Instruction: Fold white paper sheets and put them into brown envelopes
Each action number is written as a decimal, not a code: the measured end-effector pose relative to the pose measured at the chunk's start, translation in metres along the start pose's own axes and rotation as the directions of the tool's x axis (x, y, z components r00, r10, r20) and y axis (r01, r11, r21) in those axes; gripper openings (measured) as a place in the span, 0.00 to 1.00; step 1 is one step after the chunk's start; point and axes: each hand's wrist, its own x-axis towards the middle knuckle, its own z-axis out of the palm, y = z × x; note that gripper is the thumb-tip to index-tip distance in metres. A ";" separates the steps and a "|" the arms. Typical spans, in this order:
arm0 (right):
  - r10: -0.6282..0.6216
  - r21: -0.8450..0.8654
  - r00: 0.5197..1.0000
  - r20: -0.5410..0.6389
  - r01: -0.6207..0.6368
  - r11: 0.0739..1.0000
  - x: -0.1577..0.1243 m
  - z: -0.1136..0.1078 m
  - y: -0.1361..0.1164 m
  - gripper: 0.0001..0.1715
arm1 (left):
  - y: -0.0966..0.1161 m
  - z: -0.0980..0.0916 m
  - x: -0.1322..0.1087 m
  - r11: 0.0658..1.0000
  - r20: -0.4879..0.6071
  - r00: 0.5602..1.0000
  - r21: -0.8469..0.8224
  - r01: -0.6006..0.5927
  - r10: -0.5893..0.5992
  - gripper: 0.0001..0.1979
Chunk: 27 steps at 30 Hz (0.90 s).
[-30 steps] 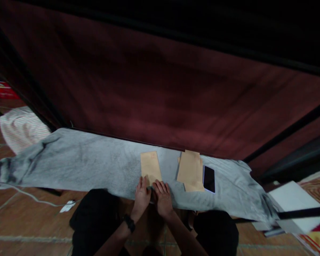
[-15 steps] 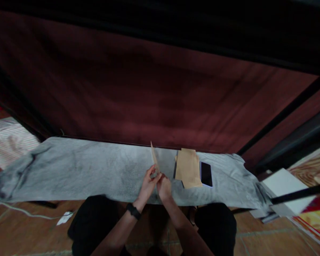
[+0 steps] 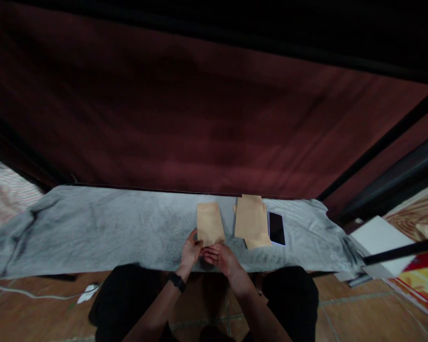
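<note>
A small brown paper envelope (image 3: 210,222) faces up over the grey cloth, held at its near end by both hands. My left hand (image 3: 191,251), with a dark band on the wrist, pinches its lower left corner between thumb and fingers. At the lower right corner, my right hand (image 3: 221,256) is turned partly palm up, thumb on the near edge and fingers curled below it. To the right lies a loose stack of similar brown envelopes (image 3: 250,218), their edges uneven. Beside the stack rests a phone (image 3: 277,229) with a dark screen.
A grey cloth (image 3: 110,228) covers the long narrow bench in front of my knees. Behind it stands a dark red panel (image 3: 214,128). A white box (image 3: 381,240) is at the right, past a black bar. On the tiled floor at left runs a white cable (image 3: 32,295).
The envelope was edge-on and upright between my hands; now its broad face shows, tilted down toward the cloth. My hands have moved slightly apart and nearer to me along its near edge.
</note>
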 end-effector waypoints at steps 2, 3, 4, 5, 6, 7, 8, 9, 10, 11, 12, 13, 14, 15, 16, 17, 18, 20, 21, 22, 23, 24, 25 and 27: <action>-0.045 -0.309 0.997 -0.060 0.024 0.951 -0.010 -0.007 -0.006 0.25 | -0.006 -0.004 -0.003 0.998 0.032 0.999 0.056 0.006 -0.008 0.28; -0.113 -0.428 0.990 -0.079 0.069 0.901 -0.014 -0.010 -0.008 0.25 | -0.009 -0.005 -0.004 0.995 0.037 0.999 0.098 -0.012 0.009 0.28; -0.226 -0.563 0.971 -0.076 0.145 0.813 -0.018 -0.013 -0.008 0.24 | -0.011 -0.007 -0.006 0.988 0.031 0.999 0.151 -0.044 0.040 0.27; -0.341 -0.692 0.940 -0.026 0.229 0.684 -0.022 -0.015 -0.008 0.23 | -0.014 -0.008 -0.009 0.974 0.020 0.997 0.212 -0.080 0.077 0.27; -0.435 -0.804 0.898 0.066 0.306 0.510 -0.025 -0.018 -0.006 0.22 | -0.016 -0.010 -0.011 0.953 0.008 0.993 0.280 -0.113 0.116 0.27; -0.497 -0.885 0.850 0.176 0.357 0.298 -0.028 -0.020 -0.002 0.23 | -0.017 -0.012 -0.012 0.925 -0.005 0.988 0.350 -0.145 0.157 0.27; -0.515 -0.920 0.811 0.277 0.379 0.103 -0.030 -0.022 0.002 0.24 | -0.018 -0.014 -0.014 0.890 -0.018 0.979 0.420 -0.176 0.203 0.26; -0.507 -0.925 0.792 0.341 0.379 -0.030 -0.032 -0.024 0.006 0.26 | -0.018 -0.016 -0.015 0.844 -0.027 0.966 0.493 -0.212 0.259 0.25; -0.496 -0.921 0.782 0.377 0.371 -0.115 -0.033 -0.026 0.011 0.28 | -0.018 -0.016 -0.015 0.786 -0.028 0.945 0.564 -0.253 0.325 0.23; -0.488 -0.917 0.778 0.396 0.362 -0.166 -0.033 -0.027 0.015 0.29 | -0.016 -0.016 -0.014 0.719 -0.011 0.918 0.625 -0.304 0.397 0.22; -0.482 -0.914 0.777 0.405 0.357 -0.193 -0.033 -0.028 0.018 0.30 | -0.015 -0.013 -0.011 0.648 0.033 0.883 0.667 -0.368 0.468 0.22; -0.475 -0.913 0.779 0.408 0.353 -0.206 -0.032 -0.029 0.020 0.31 | -0.013 -0.009 -0.007 0.576 0.103 0.845 0.688 -0.442 0.525 0.22; -0.470 -0.913 0.782 0.408 0.349 -0.212 -0.031 -0.030 0.022 0.32 | -0.010 -0.003 -0.001 0.508 0.191 0.804 0.688 -0.519 0.563 0.22; -0.467 -0.914 0.785 0.407 0.345 -0.216 -0.030 -0.030 0.023 0.32 | -0.008 0.004 0.006 0.445 0.280 0.764 0.676 -0.587 0.581 0.23; -0.467 -0.914 0.786 0.406 0.343 -0.218 -0.029 -0.030 0.023 0.32 | -0.005 0.011 0.015 0.390 0.359 0.728 0.662 -0.639 0.584 0.23; -0.470 -0.915 0.784 0.404 0.340 -0.219 -0.028 -0.030 0.023 0.33 | -0.003 0.019 0.026 0.345 0.415 0.708 0.661 -0.666 0.572 0.24; -0.479 -0.916 0.781 0.402 0.338 -0.217 -0.028 -0.030 0.024 0.33 | -0.001 0.025 0.038 0.315 0.441 0.706 0.675 -0.668 0.554 0.25; -0.497 -0.917 0.771 0.398 0.340 -0.207 -0.029 -0.030 0.025 0.33 | 0.004 0.035 0.063 0.278 0.455 0.719 0.707 -0.650 0.525 0.26; -0.503 -0.918 0.768 0.395 0.342 -0.200 -0.029 -0.030 0.025 0.33 | 0.006 0.038 0.075 0.268 0.454 0.723 0.717 -0.643 0.521 0.27; -0.506 -0.920 0.768 0.392 0.343 -0.191 -0.030 -0.030 0.026 0.33 | 0.009 0.041 0.086 0.258 0.454 0.723 0.723 -0.640 0.520 0.27; -0.504 -0.921 0.771 0.388 0.345 -0.182 -0.030 -0.030 0.026 0.33 | 0.012 0.042 0.096 0.252 0.454 0.723 0.727 -0.639 0.521 0.28; -0.500 -0.923 0.777 0.383 0.344 -0.173 -0.031 -0.030 0.025 0.33 | 0.014 0.043 0.104 0.249 0.452 0.724 0.731 -0.635 0.520 0.28; -0.493 -0.925 0.783 0.378 0.343 -0.165 -0.031 -0.030 0.025 0.33 | 0.017 0.044 0.110 0.249 0.448 0.729 0.737 -0.629 0.517 0.28; -0.480 -0.928 0.795 0.371 0.342 -0.152 -0.031 -0.030 0.023 0.33 | 0.021 0.046 0.116 0.252 0.440 0.740 0.746 -0.617 0.509 0.28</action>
